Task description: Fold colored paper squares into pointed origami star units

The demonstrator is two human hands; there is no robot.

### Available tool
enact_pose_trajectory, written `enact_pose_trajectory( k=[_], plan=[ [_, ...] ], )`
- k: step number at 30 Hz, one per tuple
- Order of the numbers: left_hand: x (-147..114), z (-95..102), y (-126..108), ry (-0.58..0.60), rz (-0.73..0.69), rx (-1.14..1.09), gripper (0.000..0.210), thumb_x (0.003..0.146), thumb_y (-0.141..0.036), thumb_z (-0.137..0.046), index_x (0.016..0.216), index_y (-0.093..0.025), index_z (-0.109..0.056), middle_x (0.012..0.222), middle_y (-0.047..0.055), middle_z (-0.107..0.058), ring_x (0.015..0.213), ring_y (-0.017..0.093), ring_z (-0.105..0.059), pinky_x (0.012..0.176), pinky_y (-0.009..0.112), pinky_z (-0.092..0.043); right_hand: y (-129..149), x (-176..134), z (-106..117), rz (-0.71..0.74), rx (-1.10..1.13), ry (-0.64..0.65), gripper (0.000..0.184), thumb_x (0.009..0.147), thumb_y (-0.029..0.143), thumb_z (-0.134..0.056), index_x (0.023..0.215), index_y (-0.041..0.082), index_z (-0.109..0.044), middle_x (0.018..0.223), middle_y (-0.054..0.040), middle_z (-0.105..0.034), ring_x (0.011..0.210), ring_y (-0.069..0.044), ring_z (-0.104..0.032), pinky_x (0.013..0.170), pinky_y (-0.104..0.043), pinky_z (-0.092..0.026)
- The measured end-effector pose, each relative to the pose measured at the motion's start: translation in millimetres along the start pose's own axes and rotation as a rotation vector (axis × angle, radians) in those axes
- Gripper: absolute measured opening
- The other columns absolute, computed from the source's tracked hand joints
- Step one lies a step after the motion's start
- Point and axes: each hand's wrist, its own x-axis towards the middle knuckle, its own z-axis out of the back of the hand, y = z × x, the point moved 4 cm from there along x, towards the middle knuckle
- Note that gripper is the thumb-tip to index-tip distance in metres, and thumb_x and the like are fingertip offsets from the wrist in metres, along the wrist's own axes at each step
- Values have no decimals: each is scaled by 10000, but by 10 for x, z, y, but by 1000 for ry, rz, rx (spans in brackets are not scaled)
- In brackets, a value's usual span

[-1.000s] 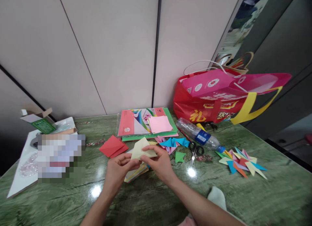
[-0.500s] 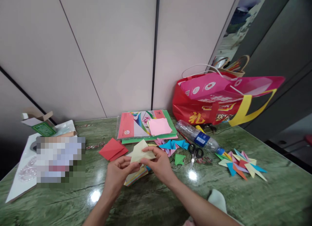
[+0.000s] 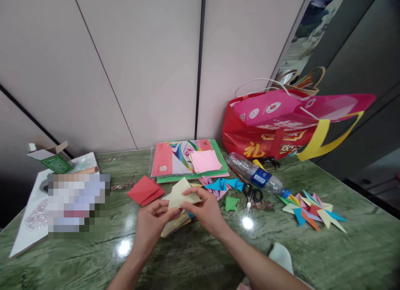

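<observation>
Cream paper is pinched between thumb and fingers of left hand and right hand.

Tabletop: before the wall
Left end: carton
Centre: paper piece between left hand and right hand, over the paper stack
Behind the hands: sheet pack, with notes on top
Right: bottle before the bag; scissors before the bottle, left of the paper cluster

“礼”, “欢” on red bag
</observation>
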Motion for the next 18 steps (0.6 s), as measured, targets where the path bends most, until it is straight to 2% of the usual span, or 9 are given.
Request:
enact_pose_trajectory(
  k=[18],
  plan=[
    [2, -2, 21, 19, 23, -12, 289, 480, -240, -799, 688, -107, -649, 634, 74, -725, 594, 191, -679, 609, 243, -545, -14, 24, -9, -39, 117, 12, 294, 541, 235, -737, 785, 168, -587, 692, 9, -620, 589, -123, -545, 532, -216, -429]
  ],
)
